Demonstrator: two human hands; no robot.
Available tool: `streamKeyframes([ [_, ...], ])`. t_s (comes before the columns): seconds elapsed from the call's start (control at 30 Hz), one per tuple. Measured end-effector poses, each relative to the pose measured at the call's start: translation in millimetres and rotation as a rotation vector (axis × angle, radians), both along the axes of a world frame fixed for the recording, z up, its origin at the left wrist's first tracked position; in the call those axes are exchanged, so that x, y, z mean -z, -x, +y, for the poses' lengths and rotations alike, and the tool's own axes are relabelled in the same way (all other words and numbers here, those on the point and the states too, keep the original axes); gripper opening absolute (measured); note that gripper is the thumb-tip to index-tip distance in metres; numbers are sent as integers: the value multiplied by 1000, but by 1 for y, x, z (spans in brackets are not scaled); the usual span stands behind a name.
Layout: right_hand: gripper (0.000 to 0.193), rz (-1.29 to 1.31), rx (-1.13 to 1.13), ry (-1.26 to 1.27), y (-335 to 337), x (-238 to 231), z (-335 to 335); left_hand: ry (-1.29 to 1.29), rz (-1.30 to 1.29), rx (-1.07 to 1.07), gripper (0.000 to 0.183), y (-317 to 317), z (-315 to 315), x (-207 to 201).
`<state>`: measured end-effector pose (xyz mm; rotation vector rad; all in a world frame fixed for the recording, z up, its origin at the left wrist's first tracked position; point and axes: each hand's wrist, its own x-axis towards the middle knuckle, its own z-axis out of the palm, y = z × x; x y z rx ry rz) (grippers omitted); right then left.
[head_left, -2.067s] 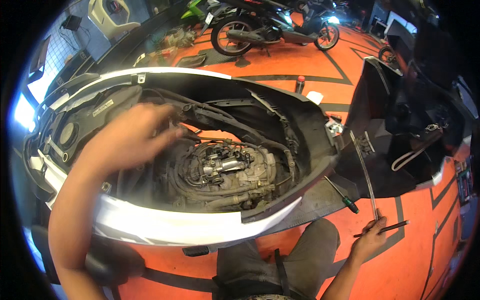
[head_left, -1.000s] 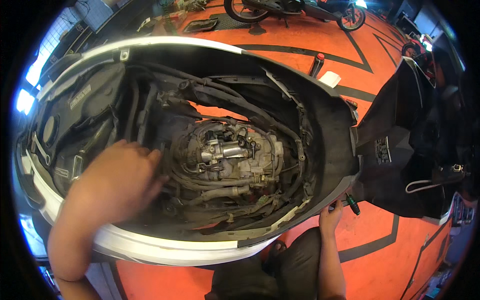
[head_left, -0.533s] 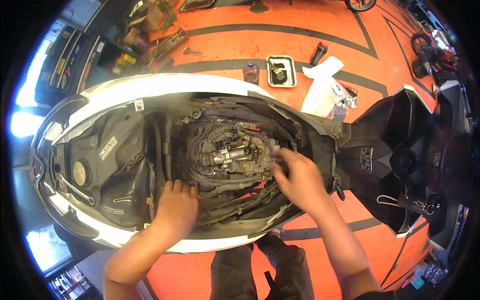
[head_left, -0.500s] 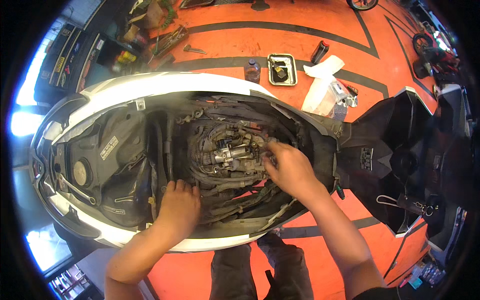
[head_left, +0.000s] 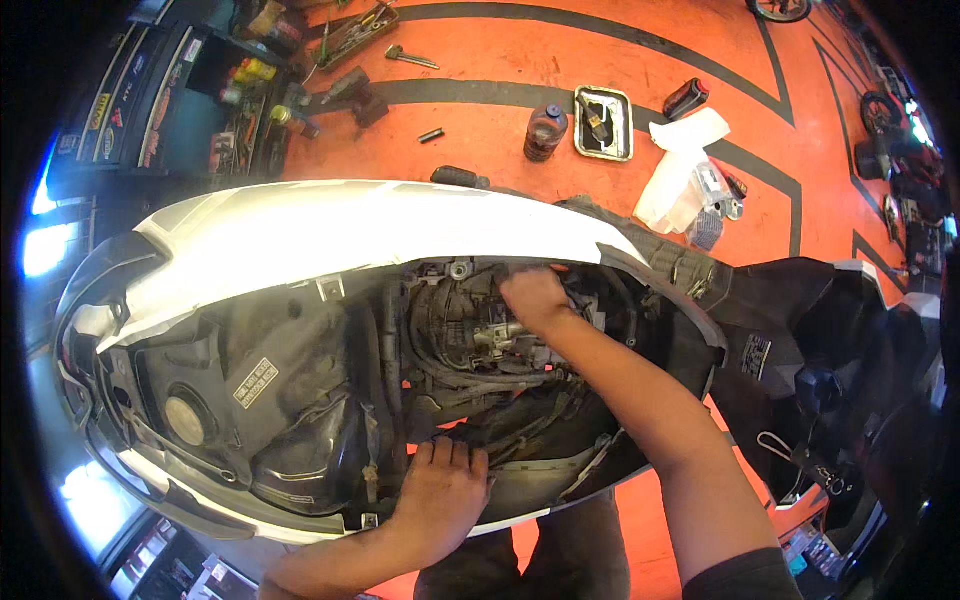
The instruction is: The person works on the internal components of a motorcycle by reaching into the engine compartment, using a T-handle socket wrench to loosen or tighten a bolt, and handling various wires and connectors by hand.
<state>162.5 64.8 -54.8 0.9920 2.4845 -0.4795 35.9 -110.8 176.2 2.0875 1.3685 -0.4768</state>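
Observation:
A scooter with white side panels (head_left: 400, 222) lies lengthwise before me, its middle bay open over the engine (head_left: 490, 340), hoses and cables. My right hand (head_left: 537, 300) reaches across the bay to its far side, above the metal throttle-body part. Its fingers point down among the hoses and are hidden, so I cannot see what they touch. At the near edge, my left hand (head_left: 440, 500) rests with bent fingers hooked over the bay's rim; the fingertips are out of sight. Left of the bay sits the black fuel tank (head_left: 310, 370) with a round cap (head_left: 185, 415).
Beyond the scooter, on the orange floor, stand a bottle of dark liquid (head_left: 545, 135), a metal tray (head_left: 622, 152), a black bottle (head_left: 687, 98) and white paper (head_left: 690, 135). A hammer (head_left: 410, 57) lies farther left. A tool cabinet (head_left: 130, 110) stands at the upper left.
My right hand has moved from the engine's right side to the bay's far side. My left hand has shifted right and nearer along the near rim. The view has tilted.

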Motion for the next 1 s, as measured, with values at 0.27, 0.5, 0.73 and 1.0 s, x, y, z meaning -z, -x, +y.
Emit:
streamKeyframes([
  [0.27, 22, 306, 90, 36, -22, 21, 0, 54, -14, -96, 34, 0, 18, -1],
  [0.5, 47, 407, 379, 230, -44, 18, -2, 83, 29, -276, 31, -5, 33, 5],
  [0.73, 55, 357, 262, 238, -41, 21, -1, 94, -26, -312, 29, -17, 33, 13],
  [1.0, 57, 359, 332, 250, -46, 20, -9, 28, -115, -372, 29, -16, 37, 11],
])
